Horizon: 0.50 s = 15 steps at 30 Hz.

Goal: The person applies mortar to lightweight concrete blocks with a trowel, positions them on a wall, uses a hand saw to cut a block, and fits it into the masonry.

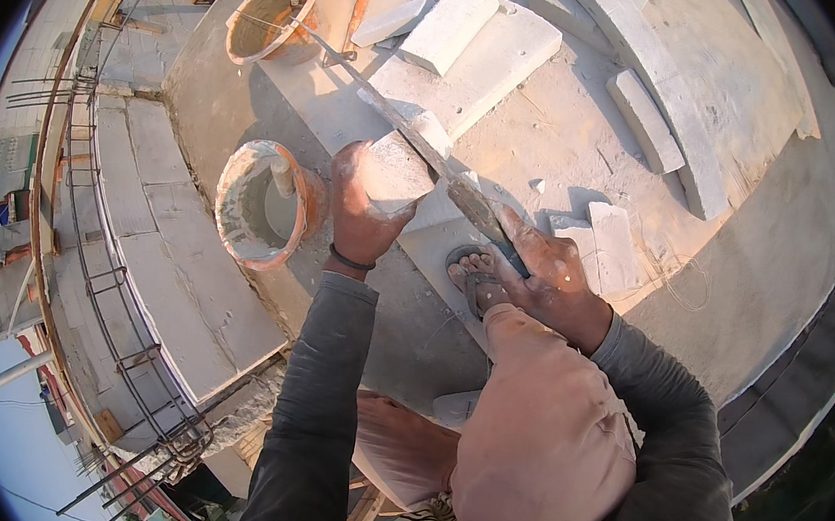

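Observation:
My left hand (360, 210) is closed around the side of a small whitish block (396, 170), its fingers gripping the near edge. A long, narrow saw-like blade (392, 112) lies against the far right side of that block, seen almost edge-on, so its teeth cannot be made out. My right hand (551, 278) wraps the dark handle of this tool, just right of the block. Beneath the block is a larger white slab (513, 54). My foot in a sandal (481, 277) rests right beside my right hand.
Left of my left hand stands an orange bucket (310, 205) with grey mix, and another bucket (233, 37) stands behind it. An orange-handled tool (359, 16) and white blocks (452, 23) lie at the back. Long pale strips (647, 72) lie right. Rebar (119, 282) runs along the left edge.

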### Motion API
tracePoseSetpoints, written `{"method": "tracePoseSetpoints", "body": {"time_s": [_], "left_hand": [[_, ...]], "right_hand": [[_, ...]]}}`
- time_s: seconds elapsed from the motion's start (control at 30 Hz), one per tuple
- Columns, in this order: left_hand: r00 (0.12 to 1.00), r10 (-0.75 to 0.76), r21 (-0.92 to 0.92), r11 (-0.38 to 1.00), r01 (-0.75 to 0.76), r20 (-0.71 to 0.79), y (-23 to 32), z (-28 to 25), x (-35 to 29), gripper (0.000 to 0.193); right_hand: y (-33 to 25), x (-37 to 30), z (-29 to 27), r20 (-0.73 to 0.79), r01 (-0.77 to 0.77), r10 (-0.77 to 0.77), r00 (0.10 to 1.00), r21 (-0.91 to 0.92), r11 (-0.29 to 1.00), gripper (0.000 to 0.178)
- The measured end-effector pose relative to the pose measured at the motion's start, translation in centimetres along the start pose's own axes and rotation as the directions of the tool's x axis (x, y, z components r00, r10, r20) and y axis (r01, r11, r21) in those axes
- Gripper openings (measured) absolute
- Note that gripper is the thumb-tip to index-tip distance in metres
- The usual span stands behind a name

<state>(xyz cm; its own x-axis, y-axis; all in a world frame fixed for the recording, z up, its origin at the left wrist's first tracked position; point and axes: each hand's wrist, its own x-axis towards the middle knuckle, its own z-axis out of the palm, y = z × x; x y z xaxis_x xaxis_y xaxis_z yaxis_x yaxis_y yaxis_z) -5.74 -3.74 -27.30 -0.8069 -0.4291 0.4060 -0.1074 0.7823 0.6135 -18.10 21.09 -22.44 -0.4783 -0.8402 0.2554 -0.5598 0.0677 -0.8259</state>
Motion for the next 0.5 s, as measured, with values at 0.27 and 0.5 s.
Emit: {"method": "tracePoseSetpoints", "body": {"time_s": [0.27, 0.5], "left_hand": [[0.999, 0.044, -0.009, 0.999, -0.043, 0.031, 2.0, 0.8, -1.5, 0.090], [0.993, 0.095, -0.041, 0.994, -0.098, -0.074, 2.8, 4.1, -3.3, 0.086]], "right_hand": [[2.1, -3.2, 1.5, -0.121, 0.025, -0.029, 0.992, -0.033, 0.999, 0.052], [4.5, -6.3, 3.5, -0.202, -0.148, 0.137, 0.970, -0.038, 0.988, 0.050]]}}
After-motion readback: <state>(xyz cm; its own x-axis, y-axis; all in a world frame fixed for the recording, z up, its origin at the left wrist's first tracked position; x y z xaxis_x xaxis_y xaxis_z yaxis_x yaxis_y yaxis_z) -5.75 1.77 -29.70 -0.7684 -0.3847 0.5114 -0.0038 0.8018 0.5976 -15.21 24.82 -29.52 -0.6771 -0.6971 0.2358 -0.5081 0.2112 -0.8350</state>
